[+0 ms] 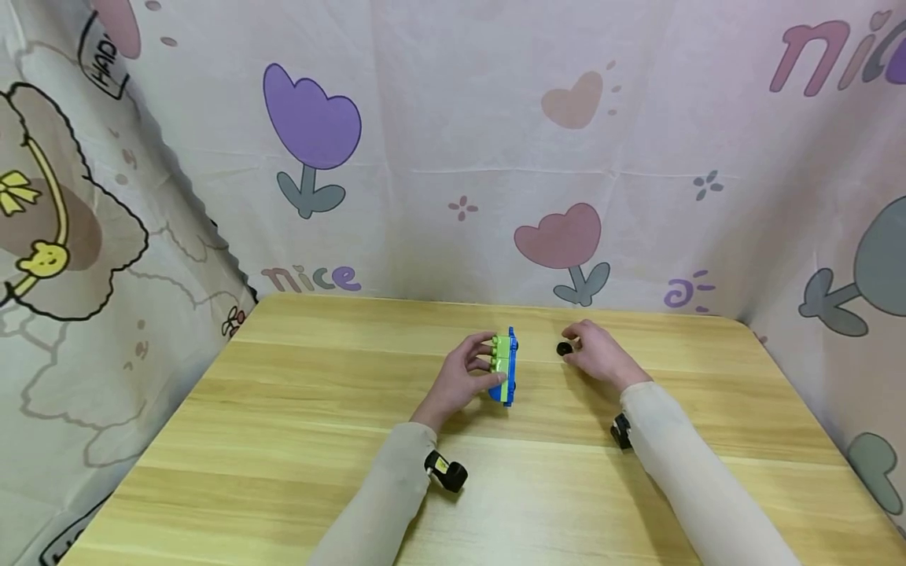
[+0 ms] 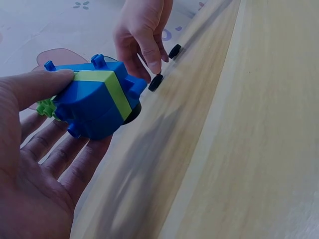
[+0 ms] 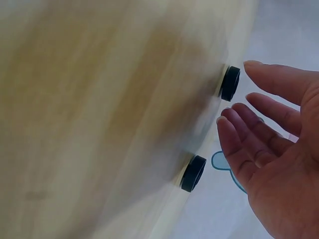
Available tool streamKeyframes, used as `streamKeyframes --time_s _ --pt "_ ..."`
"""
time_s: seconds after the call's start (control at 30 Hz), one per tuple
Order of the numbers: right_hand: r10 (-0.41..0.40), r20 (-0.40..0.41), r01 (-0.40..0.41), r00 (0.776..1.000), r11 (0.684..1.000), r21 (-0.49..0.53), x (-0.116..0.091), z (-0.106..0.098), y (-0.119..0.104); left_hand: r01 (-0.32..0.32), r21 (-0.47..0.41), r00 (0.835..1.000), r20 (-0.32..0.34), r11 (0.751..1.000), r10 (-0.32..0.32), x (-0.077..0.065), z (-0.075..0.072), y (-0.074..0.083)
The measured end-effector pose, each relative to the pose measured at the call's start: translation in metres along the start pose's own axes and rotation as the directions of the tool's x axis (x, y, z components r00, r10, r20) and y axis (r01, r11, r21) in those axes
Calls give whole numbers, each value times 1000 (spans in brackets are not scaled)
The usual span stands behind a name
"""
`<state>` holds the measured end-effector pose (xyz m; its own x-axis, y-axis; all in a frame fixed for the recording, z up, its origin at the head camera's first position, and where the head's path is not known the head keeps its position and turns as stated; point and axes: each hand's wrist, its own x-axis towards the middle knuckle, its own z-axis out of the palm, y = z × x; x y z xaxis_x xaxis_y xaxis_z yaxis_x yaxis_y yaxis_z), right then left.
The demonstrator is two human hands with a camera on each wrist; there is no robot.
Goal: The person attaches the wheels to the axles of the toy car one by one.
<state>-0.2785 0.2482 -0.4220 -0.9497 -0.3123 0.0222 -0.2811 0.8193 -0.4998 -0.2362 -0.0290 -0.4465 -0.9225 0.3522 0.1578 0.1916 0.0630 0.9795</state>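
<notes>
My left hand (image 1: 456, 381) holds a blue and green toy block car (image 1: 504, 368), thumb on one side and fingers on the other. The car is tipped on its side above the table, its green studs toward the palm. A black wheel (image 2: 132, 114) shows partly at its underside in the left wrist view. My right hand (image 1: 600, 354) hovers at two loose black toy wheels, its fingers slightly bent and apart from both. One wheel (image 3: 230, 83) lies near the thumb tip, the other wheel (image 3: 193, 173) below the fingers. In the head view only one wheel (image 1: 564, 348) is visible.
The wooden table (image 1: 283, 440) spreads around both hands. A printed cloth (image 1: 439, 118) with tulips and hearts hangs along its back edge and sides. A black wrist camera (image 1: 447, 472) is strapped to the left sleeve, another (image 1: 620, 431) to the right.
</notes>
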Motion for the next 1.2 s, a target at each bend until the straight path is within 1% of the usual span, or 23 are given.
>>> streamKeyframes --time_s 0.2,0.23,0.27,0.33,0.47,0.5,0.57,0.7,0.87,1.03,1.2 --pt "-17 1 17 1000 1000 -20 5 2 1 1 -4 1000 8 1000 -1 0 2 -1" --pt "-17 0 17 1000 1000 -26 6 2 1 4 -9 1000 13 1000 -4 -1 2 -1" --pt "-15 -2 15 1000 999 -32 7 2 1 7 -11 1000 20 1000 -7 -2 2 4" --pt "-8 -3 8 1000 999 -43 8 2 1 10 -18 999 31 1000 -9 -2 3 4" --pt "6 -7 -7 1000 999 -52 10 5 2 20 -7 1000 21 1000 -20 -1 3 3" --pt "12 -7 -13 1000 999 -52 10 6 2 19 -4 1000 15 1000 -19 0 3 -2" --pt "15 -9 -15 1000 999 -52 10 7 2 21 4 1000 4 1000 -21 -1 4 -2" --pt "17 -6 -17 1000 999 -48 9 8 1 29 0 1000 3 1000 -29 -1 4 -3" --pt "9 -17 -10 1000 1000 -15 5 8 -2 35 -9 999 9 999 -35 -1 5 -4" --pt "-23 -39 25 999 999 28 1 7 -10 20 -13 1000 12 1000 -20 -1 4 -4" --pt "-24 -63 27 998 998 50 -6 5 -19 20 -26 1000 13 999 -20 -1 3 -6"
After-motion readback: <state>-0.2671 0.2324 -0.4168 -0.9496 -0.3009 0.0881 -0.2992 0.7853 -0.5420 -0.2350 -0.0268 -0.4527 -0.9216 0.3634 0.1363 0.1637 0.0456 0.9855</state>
